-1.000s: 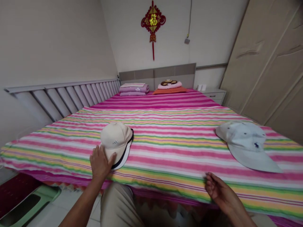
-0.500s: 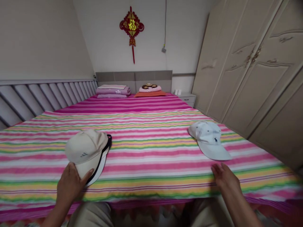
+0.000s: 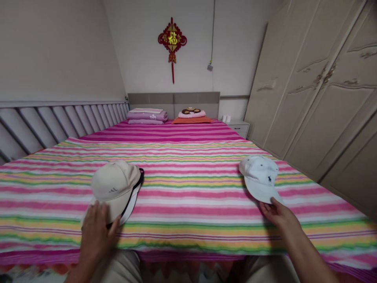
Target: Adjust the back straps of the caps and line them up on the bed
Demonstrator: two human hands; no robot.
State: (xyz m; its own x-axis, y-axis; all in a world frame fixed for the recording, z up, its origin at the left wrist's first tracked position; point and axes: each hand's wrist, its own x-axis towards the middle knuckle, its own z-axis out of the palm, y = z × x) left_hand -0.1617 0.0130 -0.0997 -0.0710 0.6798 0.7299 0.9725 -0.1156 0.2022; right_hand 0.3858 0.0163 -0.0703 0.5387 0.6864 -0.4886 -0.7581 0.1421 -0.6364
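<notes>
Striped bed (image 3: pixel 188 192) here, right fingers (image 3: pixel 268 212) pinching the white cap (image 3: pixel 260 179) just past them, left fingers (image 3: pixel 96 214) half-spread against the beige cap (image 3: pixel 113 182), can't tell if gripping, so go light to avoid creases.

The beige cap (image 3: pixel 113 182) at eight o'clock and the white cap (image 3: pixel 257 173) at four o'clock both look like matt cloth, as does the striped bedspread (image 3: pixel 188 192) under them, soft and finely wrinkled. Toward nine o'clock the railing (image 3: pixel 32 122) is smooth with a faint sheen, and near two o'clock the wardrobe (image 3: pixel 312 118) has a smooth, satin-like finish with metallic-looking handles (image 3: pixel 328 76). The wall ornament (image 3: pixel 172 48) at twelve o'clock bears a glossy, foil-like gold character (image 3: pixel 172 38).
</notes>
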